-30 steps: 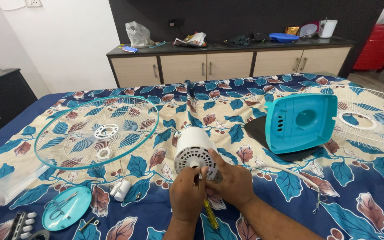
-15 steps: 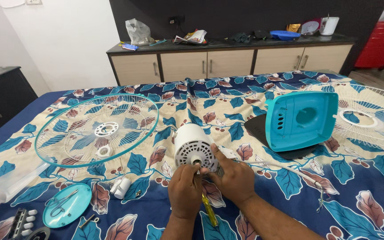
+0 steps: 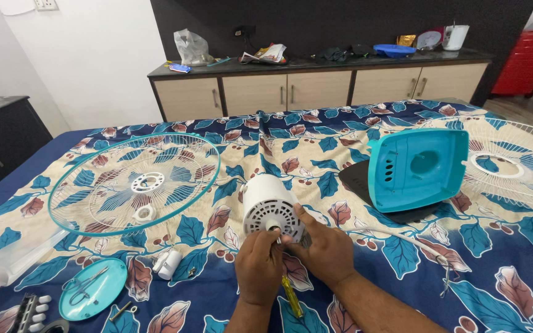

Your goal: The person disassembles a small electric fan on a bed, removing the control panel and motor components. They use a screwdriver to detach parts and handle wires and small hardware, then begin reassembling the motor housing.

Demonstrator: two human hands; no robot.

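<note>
Gripping one white fan motor housing [image 3: 271, 208] at the middle of the floral bedsheet [image 3: 316, 142], the left hand [image 3: 258, 267] and right hand [image 3: 320, 248] curl their fingers closed around its vented face. One yellow screwdriver [image 3: 292, 296] lies beneath the wrists. Farther off sit two wire fan guards [image 3: 134, 183] and one teal rear cover [image 3: 417, 168].

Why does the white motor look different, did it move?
No. The white motor sits at the same spot between the fan guard and teal housing; both hands remain on it.
</note>
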